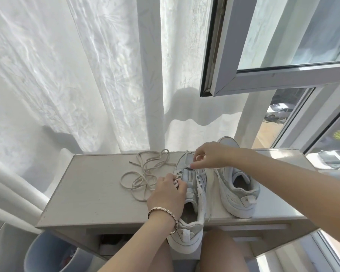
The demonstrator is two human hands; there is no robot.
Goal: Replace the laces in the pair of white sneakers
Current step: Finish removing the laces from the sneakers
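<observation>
Head view: the near sneaker (191, 193) is the landmark. It lies on the tabletop (86, 185) with its long axis running straight away from the person. The heel overhangs the near edge above the knees and the toe points at the curtain (86, 75).

The left hand (168, 195) comes in over the heel from that sneaker's left side. Its grip is closed, with fingertips pinching the left eyelet edge about mid-shoe. I cannot tell whether a lace strand is caught in that pinch as well.

The right hand (210, 157) reaches across from the right and sits over the toe end, so it is the nearer hand to the lowest eyelets. Its grip is a tight pinch of thumb and fingers on the threaded lace (186, 155), which rises from the toe end toward it. Another thin strand hangs down the sneaker's right flank.

The coming move probably turns on this: the lace runs along the shoe's long axis, so a pull should go toward the toe and upward while the left grip steadies the upper.

The second sneaker (238, 195) stands just to the right, also toe away and apparently unlaced. A loose lace tangle (145, 173) lies to the left, close to the left hand.
</observation>
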